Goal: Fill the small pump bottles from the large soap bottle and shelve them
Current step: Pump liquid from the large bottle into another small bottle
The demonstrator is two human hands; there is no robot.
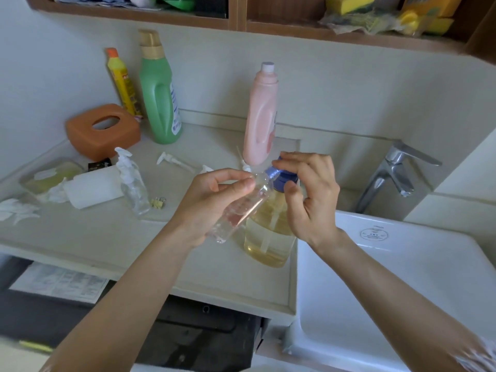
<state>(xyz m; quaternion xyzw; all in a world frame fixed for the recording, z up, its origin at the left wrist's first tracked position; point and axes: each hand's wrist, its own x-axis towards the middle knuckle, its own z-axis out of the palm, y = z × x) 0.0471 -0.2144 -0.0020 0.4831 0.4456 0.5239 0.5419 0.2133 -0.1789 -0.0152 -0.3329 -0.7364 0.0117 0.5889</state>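
Left hand (214, 200): fingers curled round a small clear bottle (241, 208), held tilted, its open neck up against the spout of the blue pump (281, 175).

Right hand (308, 194): over the blue pump of the large soap bottle (268, 237), forefinger laid along the pump top, thumb bent below at the pump's side, remaining fingers loosely curled. The grip reads as a pinch on the pump head.

Large soap bottle: upright on the counter (107, 237), directly beneath the right hand and just right of the left hand; amber liquid inside, dip tube visible through the wall.

Second small bottle (132, 183): clear, pump fitted, standing well left of the left hand.

Loose white pump (171, 161): lying on the counter beyond the left hand.

Pink bottle (261, 116): upright, just behind both hands.

Green bottle (159, 92) and yellow bottle (122, 81): far left, against the wall.

Orange tissue box (103, 130): left of the green bottle's base.

Yellow binder clip (158, 203): beside the second small bottle.

Sink (402, 277) and tap (394, 173): right of the right hand.

Shelf (241, 25): above, holding sponges and cloths.
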